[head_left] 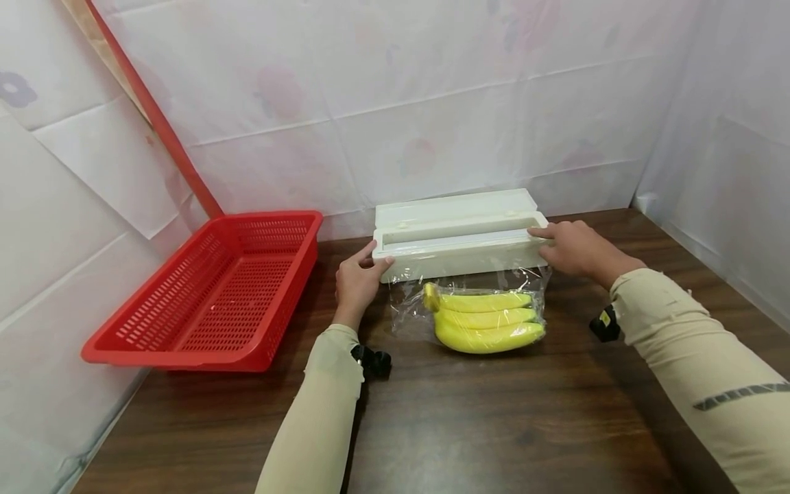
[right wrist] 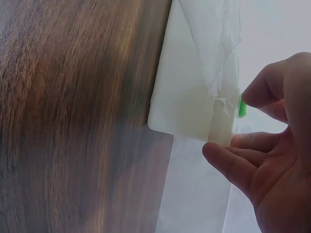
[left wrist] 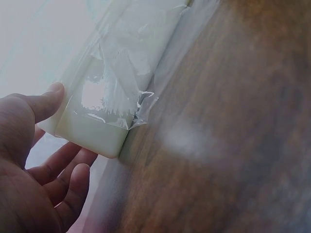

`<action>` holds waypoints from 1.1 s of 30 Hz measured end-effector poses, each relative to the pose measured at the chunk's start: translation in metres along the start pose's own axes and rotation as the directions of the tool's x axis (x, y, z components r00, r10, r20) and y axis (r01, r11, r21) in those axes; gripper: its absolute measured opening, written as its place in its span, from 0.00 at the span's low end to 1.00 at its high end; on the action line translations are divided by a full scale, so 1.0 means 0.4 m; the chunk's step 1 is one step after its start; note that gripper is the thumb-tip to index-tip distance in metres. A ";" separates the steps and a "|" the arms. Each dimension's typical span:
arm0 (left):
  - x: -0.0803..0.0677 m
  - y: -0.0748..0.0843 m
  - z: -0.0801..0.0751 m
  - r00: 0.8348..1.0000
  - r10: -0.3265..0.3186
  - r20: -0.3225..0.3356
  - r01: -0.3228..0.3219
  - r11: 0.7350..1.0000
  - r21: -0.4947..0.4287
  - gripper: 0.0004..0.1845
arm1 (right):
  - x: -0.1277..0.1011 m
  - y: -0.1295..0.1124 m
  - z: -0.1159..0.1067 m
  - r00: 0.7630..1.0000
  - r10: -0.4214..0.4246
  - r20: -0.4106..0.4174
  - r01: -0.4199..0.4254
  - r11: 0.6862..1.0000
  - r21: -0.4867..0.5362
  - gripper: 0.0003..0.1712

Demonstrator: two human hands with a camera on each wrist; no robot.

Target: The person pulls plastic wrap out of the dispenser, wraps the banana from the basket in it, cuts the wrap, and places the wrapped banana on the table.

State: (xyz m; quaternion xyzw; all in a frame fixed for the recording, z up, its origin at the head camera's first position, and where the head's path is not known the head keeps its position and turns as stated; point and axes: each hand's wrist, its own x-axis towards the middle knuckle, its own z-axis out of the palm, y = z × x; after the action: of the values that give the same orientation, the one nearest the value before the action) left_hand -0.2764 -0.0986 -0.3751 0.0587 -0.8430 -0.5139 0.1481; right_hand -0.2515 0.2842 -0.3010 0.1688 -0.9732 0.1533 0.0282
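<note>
A long white cling film dispenser point(head_left: 463, 264) lies with its lid point(head_left: 457, 208) raised at the back. Clear cling film point(head_left: 407, 302) hangs over its front and spreads across a bunch of yellow bananas point(head_left: 484, 322). My left hand point(head_left: 359, 281) grips the dispenser's left end, thumb at the front edge and fingers around the end. At the other end, my right hand point(head_left: 577, 248) holds the right corner with bent fingers. In the right wrist view one fingertip touches a small green piece point(right wrist: 242, 107) on the dispenser's edge, while others rest against its end.
A red perforated plastic basket point(head_left: 296, 295) stands to the left on the dark wooden table point(head_left: 494, 425). A red pole point(head_left: 154, 110) leans in the corner behind it. Pale patterned sheeting point(head_left: 420, 103) lines the back and sides.
</note>
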 end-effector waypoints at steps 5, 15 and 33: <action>-0.003 0.001 0.001 1.000 0.003 0.009 -0.003 1.000 -0.008 0.30 | -0.001 0.005 0.007 1.000 -0.029 -0.011 0.029 0.997 -0.066 0.28; 0.003 -0.003 -0.004 1.000 -0.005 0.006 0.005 1.000 0.005 0.30 | 0.017 0.001 0.036 0.963 -0.061 -0.263 0.038 0.995 -0.091 0.15; 0.004 -0.001 -0.015 1.000 0.004 0.002 -0.004 1.000 -0.003 0.29 | 0.028 0.005 0.038 0.947 0.027 -0.321 -0.036 0.999 -0.023 0.16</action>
State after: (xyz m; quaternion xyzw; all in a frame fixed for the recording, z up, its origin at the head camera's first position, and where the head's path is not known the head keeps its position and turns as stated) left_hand -0.2760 -0.1044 -0.3727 0.0560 -0.8424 -0.5150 0.1484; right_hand -0.2629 0.2776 -0.3150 0.1255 -0.9604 0.1652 0.1860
